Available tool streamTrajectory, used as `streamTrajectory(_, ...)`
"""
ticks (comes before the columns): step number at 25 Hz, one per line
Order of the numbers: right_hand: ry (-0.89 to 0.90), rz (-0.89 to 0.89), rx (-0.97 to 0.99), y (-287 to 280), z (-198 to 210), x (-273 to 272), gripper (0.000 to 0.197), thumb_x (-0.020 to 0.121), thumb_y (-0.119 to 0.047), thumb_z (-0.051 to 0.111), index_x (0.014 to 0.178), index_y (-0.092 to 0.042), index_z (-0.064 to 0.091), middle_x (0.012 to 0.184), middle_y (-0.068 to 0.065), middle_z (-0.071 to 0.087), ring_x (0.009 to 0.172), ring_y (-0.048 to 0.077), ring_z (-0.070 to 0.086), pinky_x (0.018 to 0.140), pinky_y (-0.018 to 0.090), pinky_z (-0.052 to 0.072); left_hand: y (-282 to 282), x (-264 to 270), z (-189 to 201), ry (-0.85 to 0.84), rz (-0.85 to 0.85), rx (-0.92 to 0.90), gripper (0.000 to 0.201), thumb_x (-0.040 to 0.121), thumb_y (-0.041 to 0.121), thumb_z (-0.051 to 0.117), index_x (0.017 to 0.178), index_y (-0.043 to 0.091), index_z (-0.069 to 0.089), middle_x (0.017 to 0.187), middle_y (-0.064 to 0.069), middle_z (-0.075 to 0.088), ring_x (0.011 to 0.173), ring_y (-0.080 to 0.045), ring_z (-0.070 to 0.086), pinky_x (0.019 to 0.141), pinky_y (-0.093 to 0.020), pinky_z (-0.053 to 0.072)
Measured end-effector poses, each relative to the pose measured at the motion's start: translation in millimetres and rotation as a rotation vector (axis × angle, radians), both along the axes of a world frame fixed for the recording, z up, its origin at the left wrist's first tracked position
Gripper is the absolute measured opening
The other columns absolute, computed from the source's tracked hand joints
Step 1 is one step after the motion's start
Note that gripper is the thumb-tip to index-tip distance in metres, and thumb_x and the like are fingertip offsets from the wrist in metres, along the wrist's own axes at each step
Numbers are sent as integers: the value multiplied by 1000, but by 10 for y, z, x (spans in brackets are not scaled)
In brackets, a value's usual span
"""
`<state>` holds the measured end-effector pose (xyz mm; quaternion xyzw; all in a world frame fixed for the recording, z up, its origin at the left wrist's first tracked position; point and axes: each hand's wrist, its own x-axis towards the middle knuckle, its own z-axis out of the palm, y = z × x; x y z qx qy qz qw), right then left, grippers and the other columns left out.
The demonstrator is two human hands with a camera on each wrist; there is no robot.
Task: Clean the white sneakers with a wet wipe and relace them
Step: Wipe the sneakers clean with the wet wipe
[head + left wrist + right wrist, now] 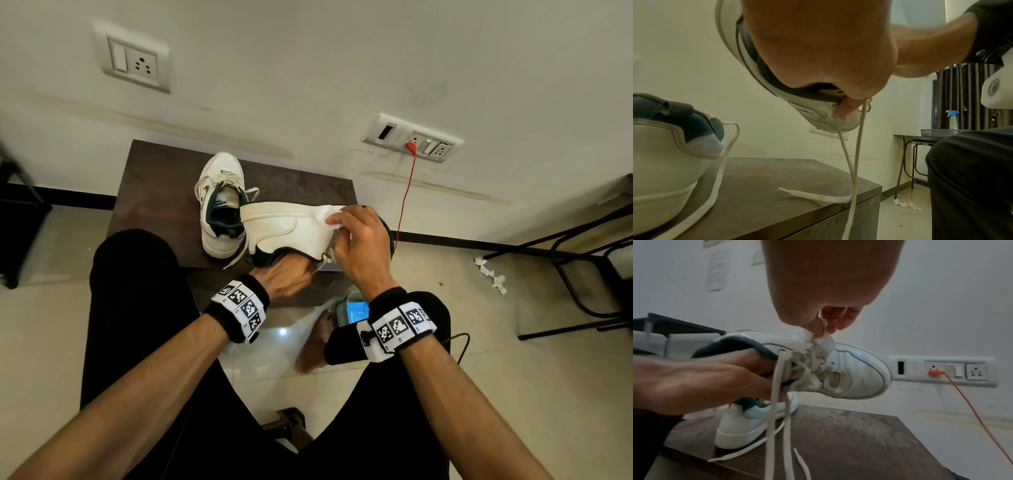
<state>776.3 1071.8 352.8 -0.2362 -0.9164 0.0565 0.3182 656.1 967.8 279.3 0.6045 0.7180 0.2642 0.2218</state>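
The dark brown rectangular wooden table (164,178) anchors everything. On its far left part a white leather sneaker with dark green lining (219,205) stands upright, its off-white laces loose and trailing toward the table's near edge. Above the table's near right part, the second white sneaker (287,226) is held in the air on its side, sole edge up. The left hand (284,277) is pushed into its opening, thumb pinching the eyelet edge. The right hand (363,246) pinches a folded white wet wipe (327,216) against the upper near the laces (777,402), which hang down untied. I judge cleaning under way and relacing not started; the leather looks glossy, faintly yellowed.
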Motion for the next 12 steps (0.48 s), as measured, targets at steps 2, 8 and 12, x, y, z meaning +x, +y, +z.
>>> streamTrajectory(2,-34,-60,-3,100,-47,89,24,81,2,61,94,-9,78,101,6,74,93,26,63,80,30,51,-15,43,-16,-17,3,-55,42,98,37,38,109,4,61,109,-18,69,105,-33,64,101,-42,49)
streamTrajectory(8,116,-376,-261,407,-73,267,19,88,-10,64,101,-10,77,104,5,74,93,22,67,84,43,58,-73,91,233,-131,74,-29,30,107,16,43,77,15,47,73,-2,50,67,-16,45,82,-30,40)
streamTrajectory(12,216,-328,-360,247,-119,128,10,90,-8,67,96,-9,75,100,1,70,86,13,63,78,36,58,-96,113,204,-186,110,14,14,103,12,49,100,5,61,95,-19,66,91,-34,62,95,-39,49)
